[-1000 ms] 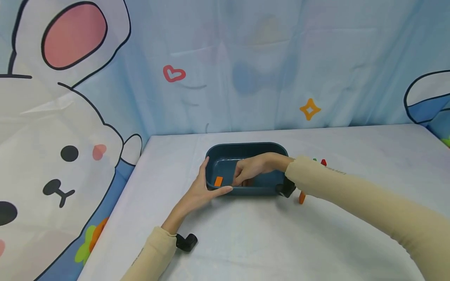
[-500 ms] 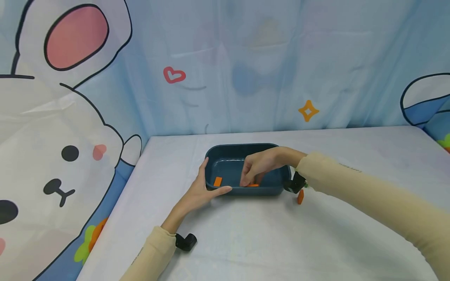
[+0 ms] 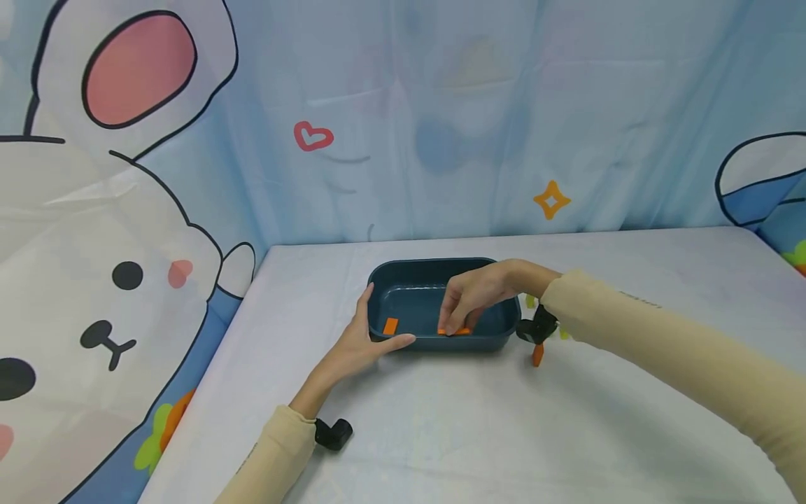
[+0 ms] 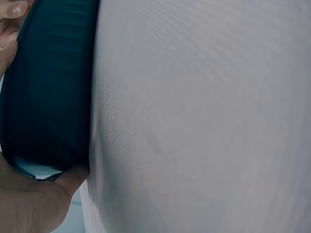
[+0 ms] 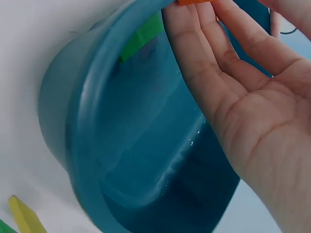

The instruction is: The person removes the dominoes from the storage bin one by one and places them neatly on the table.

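A dark teal rectangular basin [image 3: 412,269] stands on the white-covered table. My left hand [image 3: 357,348] holds its near left corner, thumb along the front rim and fingers at the left wall. Inside the basin, near the front wall, my right hand [image 3: 478,292] pinches an orange block [image 3: 462,332] between thumb and fingertips; the right wrist view shows only the edge of this orange block [image 5: 193,1]. Another orange block [image 3: 390,326] sits at the basin's front left. A green block [image 5: 142,36] is inside too, seen in the right wrist view.
One more orange block [image 3: 538,355] lies on the table by the basin's right front corner. A yellow block [image 5: 25,214] and a green piece [image 5: 6,228] lie outside the basin, partly behind the right wrist in the head view. A printed curtain [image 3: 403,140] hangs behind the table.
My right hand has shifted slightly right within the basin, and the orange block at its fingertips has come into view. The left hand keeps its place on the corner.
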### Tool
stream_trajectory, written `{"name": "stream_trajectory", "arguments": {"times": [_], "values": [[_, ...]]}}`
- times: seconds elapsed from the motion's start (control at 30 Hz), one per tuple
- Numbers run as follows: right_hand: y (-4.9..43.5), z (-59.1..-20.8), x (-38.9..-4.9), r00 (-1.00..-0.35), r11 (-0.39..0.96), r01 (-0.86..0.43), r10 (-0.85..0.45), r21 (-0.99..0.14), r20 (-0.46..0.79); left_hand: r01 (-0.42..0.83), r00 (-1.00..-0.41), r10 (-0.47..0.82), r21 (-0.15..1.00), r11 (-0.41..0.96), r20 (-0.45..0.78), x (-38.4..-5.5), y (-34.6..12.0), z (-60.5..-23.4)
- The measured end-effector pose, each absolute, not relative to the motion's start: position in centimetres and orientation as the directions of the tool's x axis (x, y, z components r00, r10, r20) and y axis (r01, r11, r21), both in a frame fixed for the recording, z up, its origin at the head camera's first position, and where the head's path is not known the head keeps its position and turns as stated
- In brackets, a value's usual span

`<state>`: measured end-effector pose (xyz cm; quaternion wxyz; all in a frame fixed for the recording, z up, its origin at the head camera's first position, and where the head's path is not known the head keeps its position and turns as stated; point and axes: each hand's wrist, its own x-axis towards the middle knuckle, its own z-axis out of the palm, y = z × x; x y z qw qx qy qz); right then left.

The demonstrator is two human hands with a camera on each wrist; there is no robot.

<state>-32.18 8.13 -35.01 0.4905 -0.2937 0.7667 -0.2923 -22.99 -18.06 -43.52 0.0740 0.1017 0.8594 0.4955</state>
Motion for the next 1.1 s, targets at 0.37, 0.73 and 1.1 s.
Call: {"name": "stream_trajectory", "arguments": {"times": [0.37, 0.73, 1.1], "values": [[8.9, -35.7, -32.0, -0.370, 0.628, -0.154, -0.752, -0.763, -0.545, 0.081, -0.974, 0.225, 0.865, 0.496, -0.038, -22.7, -17.8, -43.4], [12.2, -34.4, -30.8, -0.538, 0.511, -0.214, -0.773, -0.832, -0.337, 0.092, -0.969, 0.245, 0.863, 0.497, -0.038, -22.8, -17.6, -43.9], [19.9, -32.7, -26.6, -0.759, 0.466, -0.218, -0.634, -0.858, -0.152, 0.100, -0.971, 0.239, 0.851, 0.516, -0.031, -22.8, -17.9, -43.6]]}}
